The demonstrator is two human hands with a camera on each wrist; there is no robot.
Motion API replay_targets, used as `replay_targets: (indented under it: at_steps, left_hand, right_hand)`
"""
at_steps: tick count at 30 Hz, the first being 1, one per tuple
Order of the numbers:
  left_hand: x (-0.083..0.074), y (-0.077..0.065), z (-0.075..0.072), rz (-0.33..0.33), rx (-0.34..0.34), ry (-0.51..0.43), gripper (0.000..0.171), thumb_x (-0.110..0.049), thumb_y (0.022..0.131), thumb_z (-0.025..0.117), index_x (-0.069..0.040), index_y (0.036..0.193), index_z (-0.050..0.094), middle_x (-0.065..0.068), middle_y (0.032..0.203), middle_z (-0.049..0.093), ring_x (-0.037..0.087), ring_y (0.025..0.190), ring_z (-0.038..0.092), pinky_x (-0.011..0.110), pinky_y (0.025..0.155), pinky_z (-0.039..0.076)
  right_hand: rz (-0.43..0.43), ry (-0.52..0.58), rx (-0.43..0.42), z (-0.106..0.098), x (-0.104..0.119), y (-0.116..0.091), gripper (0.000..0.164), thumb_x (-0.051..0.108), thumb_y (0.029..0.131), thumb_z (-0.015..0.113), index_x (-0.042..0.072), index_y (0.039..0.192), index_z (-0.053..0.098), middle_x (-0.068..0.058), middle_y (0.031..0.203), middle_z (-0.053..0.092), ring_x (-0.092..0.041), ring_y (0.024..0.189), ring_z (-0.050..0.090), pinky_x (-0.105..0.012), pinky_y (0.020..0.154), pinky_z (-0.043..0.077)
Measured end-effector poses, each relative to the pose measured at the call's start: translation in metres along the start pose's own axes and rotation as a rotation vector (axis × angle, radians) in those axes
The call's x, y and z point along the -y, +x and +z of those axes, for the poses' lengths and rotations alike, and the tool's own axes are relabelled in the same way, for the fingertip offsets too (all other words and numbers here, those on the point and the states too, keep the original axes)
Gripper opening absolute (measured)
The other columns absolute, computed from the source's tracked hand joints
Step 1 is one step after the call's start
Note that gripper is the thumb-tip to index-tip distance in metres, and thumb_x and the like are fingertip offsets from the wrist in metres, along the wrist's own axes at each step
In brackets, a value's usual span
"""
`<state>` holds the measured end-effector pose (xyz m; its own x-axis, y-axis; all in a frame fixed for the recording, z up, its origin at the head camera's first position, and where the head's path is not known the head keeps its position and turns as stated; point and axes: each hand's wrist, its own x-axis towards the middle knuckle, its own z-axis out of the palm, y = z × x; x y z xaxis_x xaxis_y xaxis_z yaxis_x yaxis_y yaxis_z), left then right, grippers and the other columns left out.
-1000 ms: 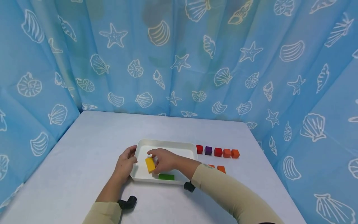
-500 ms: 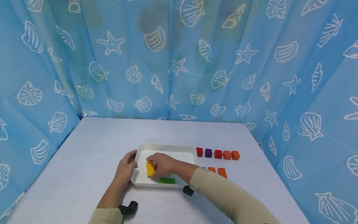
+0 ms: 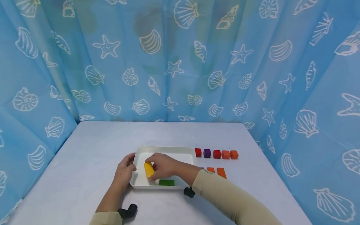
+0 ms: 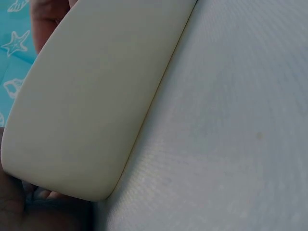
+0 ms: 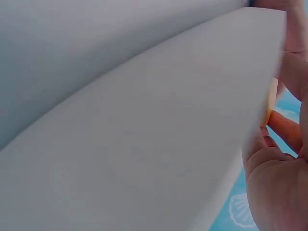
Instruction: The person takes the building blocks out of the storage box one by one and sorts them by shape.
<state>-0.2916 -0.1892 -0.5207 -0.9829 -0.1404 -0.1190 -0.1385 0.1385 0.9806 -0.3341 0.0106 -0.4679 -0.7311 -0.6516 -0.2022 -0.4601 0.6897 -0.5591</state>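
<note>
A shallow white tray (image 3: 181, 154) sits on the table, its plain side wall (image 4: 91, 106) filling much of the left wrist view. My left hand (image 3: 123, 173) grips its left end, thumb over the rim and fingers outside. Inside the tray, my right hand (image 3: 165, 165) pinches a yellow rectangular block (image 3: 149, 170) by its ends, index finger at the far end and thumb at the near one. A green rectangular block (image 3: 167, 182) lies along the tray's near wall, just right of the yellow one. In the right wrist view only a sliver of the yellow block (image 5: 271, 103) shows past the wall.
Right of the tray, a row holds red cubes (image 3: 217, 154), a purple cube (image 3: 207, 153) and orange cubes (image 3: 234, 154). Nearer, orange rectangular blocks (image 3: 221, 172) lie partly behind my right sleeve (image 3: 225, 193). A blue shell-print curtain (image 3: 174, 87) hangs behind the table.
My right index finger has come down onto the far end of the yellow block, which has shifted slightly left and turned a little. The left hand stays on the tray. The head view has tilted.
</note>
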Motion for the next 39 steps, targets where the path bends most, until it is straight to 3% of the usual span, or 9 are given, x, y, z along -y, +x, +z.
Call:
replay_targets:
  at_steps: [7,19,29,39]
  left_hand:
    - [0.0,0.001,-0.002,0.017,0.011,-0.011,0.068,0.002,0.093,0.046,-0.001,0.16,0.039,0.021,0.166,0.038,0.04,0.156,0.031,0.057,0.125,0.025]
    - [0.001,0.0,-0.005,0.017,0.012,-0.018,0.069,0.003,0.092,0.046,0.0,0.16,0.038,0.022,0.165,0.038,0.04,0.156,0.03,0.057,0.126,0.025]
    - [0.004,0.001,-0.004,0.002,0.004,-0.027,0.069,0.003,0.093,0.046,-0.002,0.161,0.038,0.02,0.166,0.038,0.039,0.157,0.029,0.056,0.126,0.024]
    - [0.002,0.0,-0.001,0.007,-0.001,-0.01,0.068,0.002,0.094,0.045,-0.003,0.161,0.039,0.019,0.166,0.038,0.037,0.157,0.031,0.054,0.126,0.026]
  right_hand:
    - [0.005,0.098,-0.036,-0.02,-0.008,-0.033,0.072,0.024,0.082,0.094,0.018,0.148,0.064,0.008,0.129,0.061,-0.003,0.102,0.066,-0.019,0.086,0.058]
    - [0.111,0.127,-0.197,-0.055,-0.069,-0.102,0.076,0.021,0.082,0.093,0.014,0.151,0.061,0.0,0.14,0.059,-0.018,0.112,0.069,-0.033,0.084,0.064]
    - [0.234,0.101,-0.292,-0.063,-0.1,-0.144,0.079,0.023,0.074,0.098,0.018,0.146,0.067,0.003,0.127,0.064,-0.019,0.108,0.069,-0.035,0.078,0.065]
    - [0.346,0.092,-0.342,-0.065,-0.133,-0.169,0.077,0.017,0.073,0.098,0.017,0.144,0.068,-0.003,0.128,0.064,-0.023,0.108,0.067,-0.038,0.079,0.065]
